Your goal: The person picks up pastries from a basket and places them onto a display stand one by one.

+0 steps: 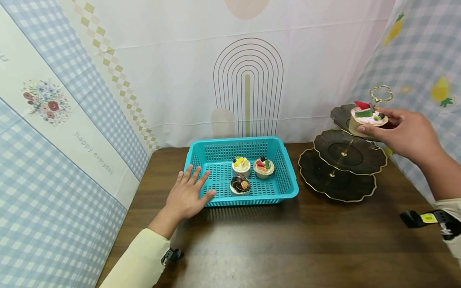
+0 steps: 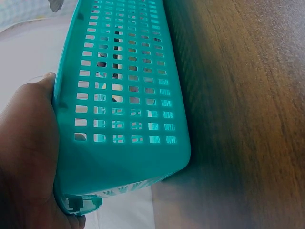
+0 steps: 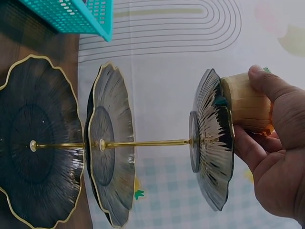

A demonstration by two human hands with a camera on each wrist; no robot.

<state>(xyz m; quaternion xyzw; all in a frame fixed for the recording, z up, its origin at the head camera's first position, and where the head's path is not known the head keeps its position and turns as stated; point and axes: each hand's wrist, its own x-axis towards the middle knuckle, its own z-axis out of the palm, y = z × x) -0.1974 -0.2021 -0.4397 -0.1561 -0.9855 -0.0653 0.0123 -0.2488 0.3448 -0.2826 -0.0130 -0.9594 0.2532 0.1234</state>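
Head view: right grip [image 1: 410, 135] pinches round cream-topped tart [image 1: 366, 119]; left grip [image 1: 187, 197], splayed, touches perforated turquoise basket [image 1: 263, 198]

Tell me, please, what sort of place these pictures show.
Probably an indoor corner staged for display or filming, though I can't be certain: a white, arch-printed cloth backdrop stands behind a brown wooden table bearing a dark, gold-rimmed three-tiered stand.

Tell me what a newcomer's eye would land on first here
Probably the turquoise basket at the back of the brown table, with three cupcakes inside. Next, the dark, gold-rimmed three-tier stand to its right, where the right grip holds another cupcake at the top tier.
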